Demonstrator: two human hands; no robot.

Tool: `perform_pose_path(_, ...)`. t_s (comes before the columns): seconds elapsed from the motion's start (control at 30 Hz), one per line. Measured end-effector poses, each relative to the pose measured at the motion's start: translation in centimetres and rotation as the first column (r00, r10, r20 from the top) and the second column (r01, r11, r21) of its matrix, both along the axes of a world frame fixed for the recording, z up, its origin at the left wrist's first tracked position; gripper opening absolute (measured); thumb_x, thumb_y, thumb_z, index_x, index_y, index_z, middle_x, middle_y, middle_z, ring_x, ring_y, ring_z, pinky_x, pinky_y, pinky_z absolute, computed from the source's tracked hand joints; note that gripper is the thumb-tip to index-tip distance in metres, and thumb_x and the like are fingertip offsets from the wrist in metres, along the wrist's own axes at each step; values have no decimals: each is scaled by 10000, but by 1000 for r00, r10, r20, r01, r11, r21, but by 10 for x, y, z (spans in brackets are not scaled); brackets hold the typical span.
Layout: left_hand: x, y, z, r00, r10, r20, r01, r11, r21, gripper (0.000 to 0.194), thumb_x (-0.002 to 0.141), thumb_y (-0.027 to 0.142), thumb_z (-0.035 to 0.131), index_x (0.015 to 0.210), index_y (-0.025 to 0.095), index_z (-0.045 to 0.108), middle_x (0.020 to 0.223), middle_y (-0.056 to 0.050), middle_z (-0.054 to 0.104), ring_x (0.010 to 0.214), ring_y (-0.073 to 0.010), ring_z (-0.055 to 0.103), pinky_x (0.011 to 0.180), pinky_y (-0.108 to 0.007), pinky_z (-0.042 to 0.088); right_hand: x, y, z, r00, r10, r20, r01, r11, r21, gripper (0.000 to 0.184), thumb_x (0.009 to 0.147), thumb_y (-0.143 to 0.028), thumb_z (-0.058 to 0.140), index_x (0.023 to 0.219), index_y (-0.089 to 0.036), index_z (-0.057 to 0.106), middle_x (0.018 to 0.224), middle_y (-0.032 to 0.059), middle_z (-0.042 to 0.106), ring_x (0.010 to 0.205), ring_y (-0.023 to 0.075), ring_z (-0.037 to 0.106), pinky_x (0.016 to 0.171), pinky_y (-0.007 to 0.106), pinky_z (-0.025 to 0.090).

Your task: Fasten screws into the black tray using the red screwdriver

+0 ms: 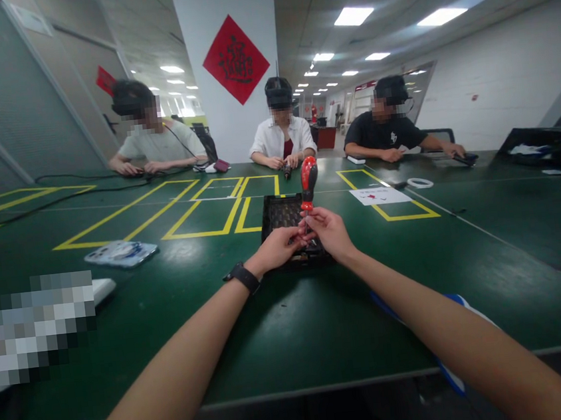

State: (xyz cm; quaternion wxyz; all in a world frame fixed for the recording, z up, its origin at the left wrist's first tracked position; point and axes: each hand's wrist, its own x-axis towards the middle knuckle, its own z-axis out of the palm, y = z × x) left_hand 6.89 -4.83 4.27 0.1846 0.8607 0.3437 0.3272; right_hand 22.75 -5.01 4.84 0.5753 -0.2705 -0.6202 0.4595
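A red and black screwdriver (309,183) stands nearly upright, handle on top, over a black open case (271,212) with a gridded inside. The fingers of my right hand (330,230) pinch it just below the handle. My left hand (282,246), a black watch (242,279) on its wrist, is closed at the fingertips beside the screwdriver's lower end. What those fingertips grip is too small to make out. Both hands are over the case and hide its front part and the screwdriver's tip.
Yellow tape outlines mark the green table (254,340). A phone (121,253) lies left, a printed sheet (379,195) and a tape roll (419,183) right. Three people sit across the table, their hands on or near small items. A blue and white item lies under my right forearm.
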Motion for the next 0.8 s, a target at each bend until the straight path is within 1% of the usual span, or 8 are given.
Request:
perform_pose_path(0.1,0,0,-1,1000,27,0,-27,1000,-8,248,794,342,513,787,125,632,715,-17,626,656,-123,532,628,-219,375,-1,0,1,1000,-10,6,10,1000,-4,315,729,-401,609,916,-154,553,768,18,608,644,108,608,539,244,557)
perform_pose_path(0.23,0,-1,-1,993,114,-18,-115,992,-44,342,739,453,563,716,119,630,638,-4,588,591,-109,488,576,-213,349,-3,-2,2,1000,-21,-2,21,1000,6,299,715,-392,629,871,-175,496,730,-17,576,602,96,609,521,229,551)
perform_pose_path(0.33,1,-1,-2,989,148,-23,-149,987,-60,368,702,479,596,713,113,638,622,0,584,576,-103,474,565,-209,341,-3,-2,2,1000,-14,-16,14,1000,27,310,712,-395,635,871,-189,467,725,-35,561,571,88,609,510,223,546)
perform_pose_path(0.47,1,-1,-1,995,97,-11,-97,993,-69,314,738,413,575,740,113,666,632,1,606,598,-110,506,580,-205,353,-2,-2,1,1000,-21,5,21,1000,16,317,718,-402,628,909,-178,512,749,-13,579,597,99,617,519,222,546)
perform_pose_path(0.57,0,-2,1,999,35,8,-34,996,-87,254,770,332,543,798,125,690,703,-6,653,640,-121,549,605,-205,373,-1,-3,2,1000,3,29,-3,1000,19,315,767,-411,567,957,-160,564,795,28,610,637,107,617,545,233,551)
perform_pose_path(0.63,0,-3,3,1000,14,19,-12,995,-95,239,780,299,530,831,135,697,748,-8,674,661,-124,567,618,-205,382,0,-3,3,999,22,30,-23,1000,21,310,776,-400,560,965,-155,582,796,36,621,655,110,617,566,242,554)
perform_pose_path(0.73,0,-4,4,1000,11,28,-9,996,-84,231,778,289,533,856,148,699,748,-3,680,663,-121,573,618,-202,381,0,-3,3,1000,15,24,-15,1000,10,293,748,-374,602,934,-148,601,749,26,629,659,114,621,584,245,554)
perform_pose_path(0.8,1,-5,4,999,37,32,-34,996,-79,237,764,317,556,845,143,695,722,-1,673,650,-120,566,604,-200,376,0,-2,1,1000,-6,20,6,1000,-7,294,726,-365,628,913,-138,614,724,26,639,649,119,628,579,242,552)
